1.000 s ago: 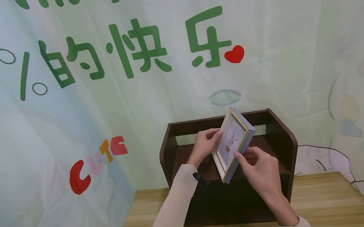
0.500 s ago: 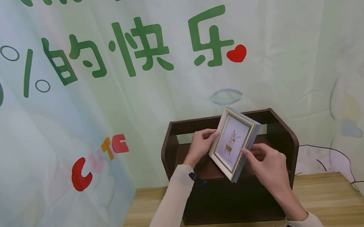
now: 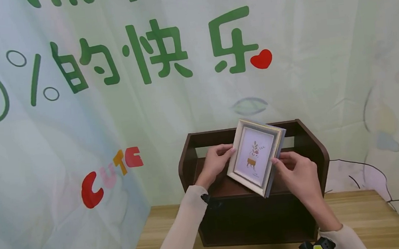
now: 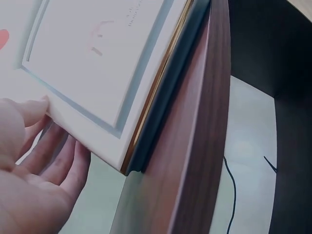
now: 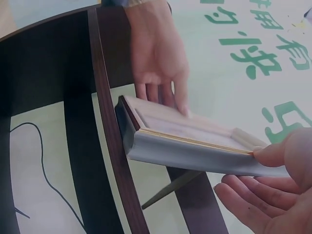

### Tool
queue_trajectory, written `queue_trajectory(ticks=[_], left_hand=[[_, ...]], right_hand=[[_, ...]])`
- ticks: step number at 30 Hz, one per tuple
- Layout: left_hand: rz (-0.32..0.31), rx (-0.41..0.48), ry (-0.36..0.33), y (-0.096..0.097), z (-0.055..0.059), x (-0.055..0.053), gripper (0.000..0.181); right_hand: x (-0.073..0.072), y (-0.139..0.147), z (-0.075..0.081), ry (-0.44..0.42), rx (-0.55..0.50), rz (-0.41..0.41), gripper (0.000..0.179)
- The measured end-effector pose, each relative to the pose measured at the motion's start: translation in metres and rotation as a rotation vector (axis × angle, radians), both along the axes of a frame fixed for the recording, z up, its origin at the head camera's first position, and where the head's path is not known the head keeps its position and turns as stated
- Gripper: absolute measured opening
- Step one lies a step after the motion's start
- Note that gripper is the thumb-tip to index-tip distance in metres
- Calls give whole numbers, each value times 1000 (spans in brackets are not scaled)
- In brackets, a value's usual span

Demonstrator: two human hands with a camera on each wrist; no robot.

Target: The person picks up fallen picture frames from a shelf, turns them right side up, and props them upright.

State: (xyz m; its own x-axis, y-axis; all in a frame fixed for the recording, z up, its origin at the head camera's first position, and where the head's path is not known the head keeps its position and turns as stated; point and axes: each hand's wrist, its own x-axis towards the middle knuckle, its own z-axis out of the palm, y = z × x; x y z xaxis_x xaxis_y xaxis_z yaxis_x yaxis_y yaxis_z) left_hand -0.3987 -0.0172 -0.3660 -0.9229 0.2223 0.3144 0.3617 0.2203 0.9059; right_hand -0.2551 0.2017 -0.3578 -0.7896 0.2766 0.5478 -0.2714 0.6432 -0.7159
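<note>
A picture frame (image 3: 254, 153) with a pale border, thin gold edging and grey-blue sides is held tilted above a dark brown shelf (image 3: 259, 217). Its picture shows a small plant in a brown pot. On its left edge, my left hand (image 3: 215, 164) pinches the border between thumb and fingers; the left wrist view shows the thumb on the front and the fingers behind. My right hand (image 3: 296, 175) grips the opposite edge, thumb at the front rim and fingers underneath, as the right wrist view shows. The frame's lower corner hangs near the shelf board's front edge.
The shelf stands on a wood-grain table (image 3: 363, 213) against a printed curtain (image 3: 306, 70) with green characters. Raised side panels (image 3: 311, 149) and a back rail flank the shelf's top board. A thin dark cord (image 4: 233, 190) shows in the left wrist view.
Both hands have turned the picture frame so its front faces the head camera more squarely. The right hand has shifted right and the left hand slightly left, with both keeping hold.
</note>
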Motion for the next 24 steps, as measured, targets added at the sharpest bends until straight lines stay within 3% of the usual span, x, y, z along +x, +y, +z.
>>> queue_trajectory(ticks=[11,24], left_hand=[[-19,129,-90,-14,-4,11,32],[-40,151,-164,-33,-7,25,35]], right_hand=[[-16,12,2,-88,-100,89,38],[-37,19,1,-157,-137,186,45]])
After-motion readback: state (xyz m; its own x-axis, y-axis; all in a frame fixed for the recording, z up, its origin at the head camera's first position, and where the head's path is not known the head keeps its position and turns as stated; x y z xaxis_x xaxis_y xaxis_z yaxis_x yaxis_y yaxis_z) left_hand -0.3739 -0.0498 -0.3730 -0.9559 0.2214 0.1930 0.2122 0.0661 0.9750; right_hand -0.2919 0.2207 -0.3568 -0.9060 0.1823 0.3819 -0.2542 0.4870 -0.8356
